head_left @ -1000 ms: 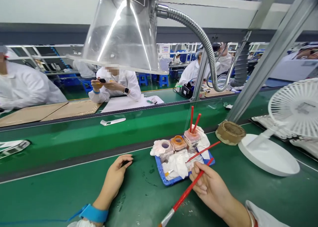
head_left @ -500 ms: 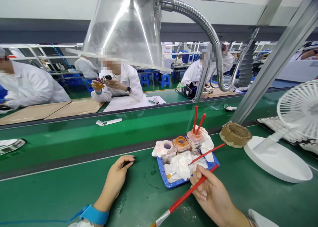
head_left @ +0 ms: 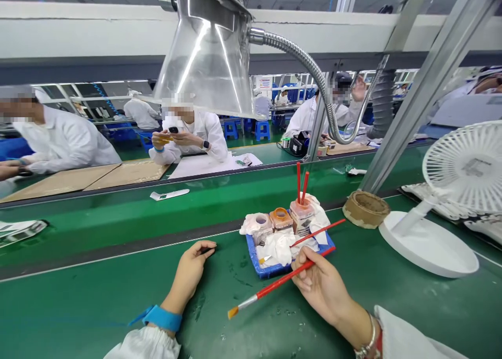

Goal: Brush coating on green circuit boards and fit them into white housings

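My right hand point(head_left: 319, 291) is closed round the red handle of a paintbrush point(head_left: 276, 283). The brush slants down to the left, its orange bristles over the green worktop. My left hand point(head_left: 192, 270), with a blue wrist strap point(head_left: 163, 317), rests on the worktop, fingers loosely bent and apart, holding nothing visible. Just beyond my right hand lies a blue tray point(head_left: 251, 251) with crumpled white tissue point(head_left: 279, 248), a thinner red brush point(head_left: 319, 232) and several small bottles. One is an orange-rimmed bottle point(head_left: 281, 219); another bottle point(head_left: 301, 216) has two red sticks standing in it.
Right of the tray are a roll of brown tape point(head_left: 366, 209) and a white fan point(head_left: 431, 244). A clear hood point(head_left: 207, 71) hangs overhead. On the green conveyor point(head_left: 212, 202) lies a white part point(head_left: 169, 194). Co-workers in white coats sit across it.
The view has tilted up and shifted slightly. The paintbrush's bristles now show fully. Both hands keep much the same pose; across the belt, a co-worker's hands have shifted a little.
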A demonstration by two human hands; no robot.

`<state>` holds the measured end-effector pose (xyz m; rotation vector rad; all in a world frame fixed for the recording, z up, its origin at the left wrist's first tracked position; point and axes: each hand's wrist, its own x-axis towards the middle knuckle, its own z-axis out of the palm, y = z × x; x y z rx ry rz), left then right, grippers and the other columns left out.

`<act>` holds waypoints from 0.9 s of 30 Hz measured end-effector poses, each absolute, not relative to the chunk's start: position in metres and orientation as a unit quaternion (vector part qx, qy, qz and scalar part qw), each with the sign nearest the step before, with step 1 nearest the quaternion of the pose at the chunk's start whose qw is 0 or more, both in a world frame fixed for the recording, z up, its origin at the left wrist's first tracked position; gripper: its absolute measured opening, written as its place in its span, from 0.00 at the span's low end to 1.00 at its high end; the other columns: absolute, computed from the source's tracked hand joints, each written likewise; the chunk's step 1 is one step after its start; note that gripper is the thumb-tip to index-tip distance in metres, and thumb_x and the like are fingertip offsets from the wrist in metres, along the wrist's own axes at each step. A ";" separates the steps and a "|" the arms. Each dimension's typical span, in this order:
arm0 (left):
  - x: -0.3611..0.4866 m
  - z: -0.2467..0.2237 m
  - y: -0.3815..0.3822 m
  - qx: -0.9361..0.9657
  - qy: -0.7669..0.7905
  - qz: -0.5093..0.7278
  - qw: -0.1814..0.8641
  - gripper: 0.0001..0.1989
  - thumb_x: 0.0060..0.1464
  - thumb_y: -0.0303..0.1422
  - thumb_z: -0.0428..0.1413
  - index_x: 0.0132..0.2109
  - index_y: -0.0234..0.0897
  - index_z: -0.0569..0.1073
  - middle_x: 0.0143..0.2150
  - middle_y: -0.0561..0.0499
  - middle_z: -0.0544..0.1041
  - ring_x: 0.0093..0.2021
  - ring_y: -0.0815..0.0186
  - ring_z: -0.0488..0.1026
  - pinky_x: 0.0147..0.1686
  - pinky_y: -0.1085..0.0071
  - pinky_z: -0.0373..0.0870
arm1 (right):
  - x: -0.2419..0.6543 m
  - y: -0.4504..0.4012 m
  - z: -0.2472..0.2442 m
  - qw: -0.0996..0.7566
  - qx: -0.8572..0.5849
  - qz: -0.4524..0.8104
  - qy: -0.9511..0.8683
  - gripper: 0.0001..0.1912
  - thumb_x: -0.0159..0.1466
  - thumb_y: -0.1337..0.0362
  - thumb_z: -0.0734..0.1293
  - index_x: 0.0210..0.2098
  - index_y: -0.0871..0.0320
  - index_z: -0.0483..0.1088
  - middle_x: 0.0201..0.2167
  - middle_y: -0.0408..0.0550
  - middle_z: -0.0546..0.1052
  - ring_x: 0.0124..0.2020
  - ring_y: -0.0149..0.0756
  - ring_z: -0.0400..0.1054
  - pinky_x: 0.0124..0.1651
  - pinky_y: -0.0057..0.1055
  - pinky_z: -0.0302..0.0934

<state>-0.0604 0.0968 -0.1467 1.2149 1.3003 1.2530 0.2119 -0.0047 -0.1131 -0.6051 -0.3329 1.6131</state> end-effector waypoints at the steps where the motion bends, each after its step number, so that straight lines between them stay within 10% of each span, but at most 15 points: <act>1: -0.061 -0.146 0.097 0.496 0.527 0.510 0.464 0.08 0.34 0.30 0.60 0.28 0.37 0.77 0.33 0.47 0.77 0.41 0.56 0.72 0.49 0.56 0.65 | 0.214 -0.006 -0.112 0.639 -0.263 0.707 -0.149 0.14 0.52 0.61 0.73 0.21 0.62 0.66 0.17 0.41 0.65 0.16 0.22 0.53 0.17 0.19 0.49; 27: -0.056 -0.144 0.096 0.452 0.536 0.505 0.503 0.09 0.45 0.37 0.58 0.33 0.36 0.73 0.31 0.51 0.75 0.38 0.63 0.75 0.46 0.64 0.70 | 0.250 -0.003 -0.102 0.663 -0.276 0.692 -0.076 0.09 0.56 0.68 0.68 0.23 0.59 0.62 0.17 0.37 0.57 0.15 0.22 0.49 0.16 0.18 0.53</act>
